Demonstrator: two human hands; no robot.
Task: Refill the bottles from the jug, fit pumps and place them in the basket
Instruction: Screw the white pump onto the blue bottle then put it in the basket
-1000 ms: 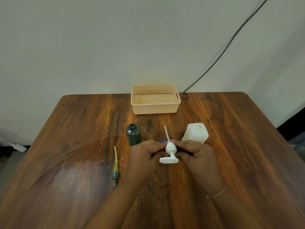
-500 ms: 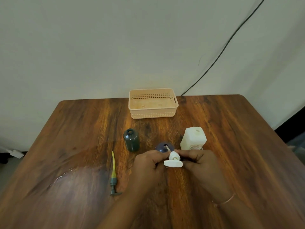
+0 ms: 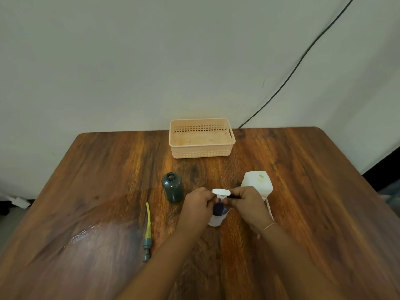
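Both hands crowd the middle of the table (image 3: pixel 313 191): the left hand (image 3: pixel 195 207) and right hand (image 3: pixel 249 204) close round a white pump (image 3: pixel 221 192) on a small bottle (image 3: pixel 217 215). Just left stands an open green bottle (image 3: pixel 172 187); just behind the right hand, the white jug (image 3: pixel 257 182). A loose pump (image 3: pixel 147 232) lies to the near left. The lane to the basket (image 3: pixel 201 152) runs bare between green bottle and jug. Both table sides lie open.

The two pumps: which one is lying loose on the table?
The green pump with the yellow tube, left of the hands. The white pump is held by both hands on the purple bottle.
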